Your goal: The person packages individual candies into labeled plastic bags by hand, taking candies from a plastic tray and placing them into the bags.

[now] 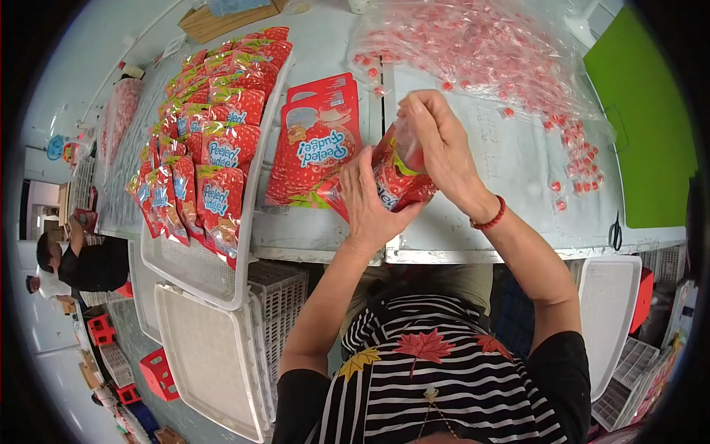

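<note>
Closest to my view is the worker's black-and-white striped top with coloured leaf shapes [458,381]. Beyond it, above the table's near edge, a glossy red plastic pouch with a green band [390,177] sits tilted between both hands. The left hand [372,214] grips its side, thumb apart from the fingers. The right hand [441,144] is bent over the upper end, against clear, pinkish plastic [410,146]; whether the fingertips pinch it, I cannot tell.

Risk noted: should the left hand's hold slacken, the slick pouch could twist and spill anything inside. The red braided bracelet [489,214] on the right wrist might snag a pouch edge.

Just left lies a stack of flat red pouches [296,181], fanned unevenly; a brush from the left hand could slide it apart. Further left, a white plastic tray [185,268] of plump red pouches [222,144] appears to project past the table edge; a knock could shed the front ones.

On the far side, a large clear bag of red wrapped sweets [473,55] lies near the dark table seam [383,111], where strays could lodge. Loose wrapped sweets [578,157] could roll if swept. Black scissors [615,231] lie near the edge, liable to be knocked off.
</note>
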`<action>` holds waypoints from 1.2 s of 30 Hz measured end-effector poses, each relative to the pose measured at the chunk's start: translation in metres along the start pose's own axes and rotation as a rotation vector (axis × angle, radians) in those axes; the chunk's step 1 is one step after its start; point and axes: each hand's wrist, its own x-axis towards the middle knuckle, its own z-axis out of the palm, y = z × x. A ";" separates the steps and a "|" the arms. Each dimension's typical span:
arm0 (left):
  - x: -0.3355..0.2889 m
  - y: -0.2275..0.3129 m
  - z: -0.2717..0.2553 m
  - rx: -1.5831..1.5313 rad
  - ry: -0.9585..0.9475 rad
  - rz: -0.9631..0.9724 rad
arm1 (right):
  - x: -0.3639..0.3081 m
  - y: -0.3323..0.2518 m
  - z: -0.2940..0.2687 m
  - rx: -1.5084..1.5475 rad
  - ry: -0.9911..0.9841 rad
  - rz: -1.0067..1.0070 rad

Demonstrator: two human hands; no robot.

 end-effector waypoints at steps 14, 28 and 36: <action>-0.003 0.001 0.013 -0.089 0.086 0.044 | -0.005 0.013 -0.006 -0.384 0.034 -0.041; 0.014 -0.006 0.008 -0.339 0.139 -0.015 | 0.003 -0.004 0.002 -0.619 -0.132 -0.785; 0.007 -0.007 0.005 -0.347 0.154 0.001 | 0.004 -0.012 0.030 -0.715 -0.138 -0.926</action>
